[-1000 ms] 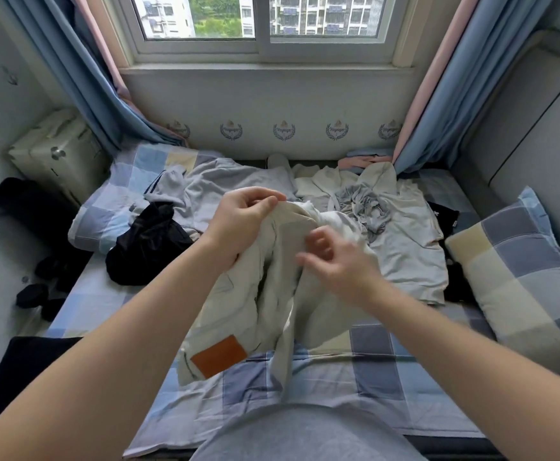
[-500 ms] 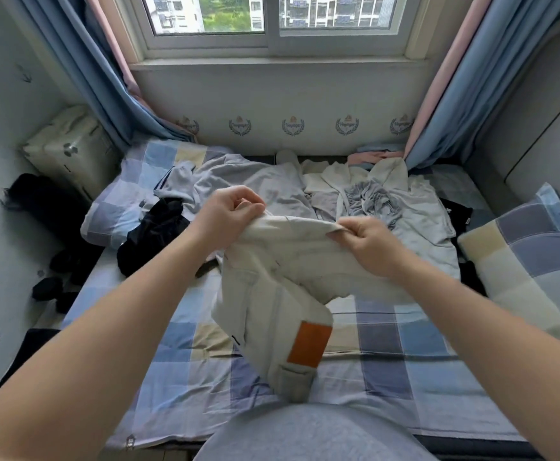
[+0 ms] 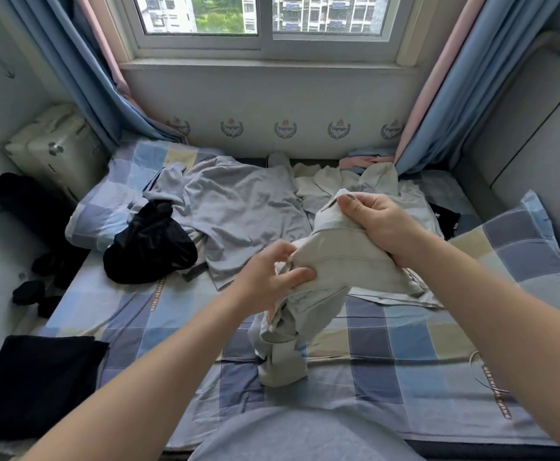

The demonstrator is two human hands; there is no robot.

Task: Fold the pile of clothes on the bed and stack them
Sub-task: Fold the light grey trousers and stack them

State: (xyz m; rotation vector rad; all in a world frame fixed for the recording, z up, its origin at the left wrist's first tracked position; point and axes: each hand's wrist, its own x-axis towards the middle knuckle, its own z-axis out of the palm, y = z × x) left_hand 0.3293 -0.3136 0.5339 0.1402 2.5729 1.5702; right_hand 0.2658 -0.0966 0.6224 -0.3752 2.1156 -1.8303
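A beige pair of trousers (image 3: 335, 261) hangs bunched above the checked bed sheet (image 3: 405, 354). My right hand (image 3: 375, 224) grips the waistband at its upper end, raised over the pile. My left hand (image 3: 272, 277) pinches the cloth lower down, toward the middle. The trouser legs droop and touch the sheet below. Behind lie a grey T-shirt (image 3: 238, 211), a crumpled black garment (image 3: 149, 247) and several pale clothes (image 3: 371, 184) near the window wall.
A checked pillow (image 3: 518, 247) lies at the right by the padded headboard. Another pillow (image 3: 105, 207) sits at the left under the clothes. A folded black cloth (image 3: 36, 380) lies at the bed's near left corner. A cream suitcase (image 3: 56, 148) stands left of the bed.
My right hand has risen and moved right with the waistband. My left hand has dropped lower and shifted toward the middle. The trousers have turned, and the orange patch is out of sight.
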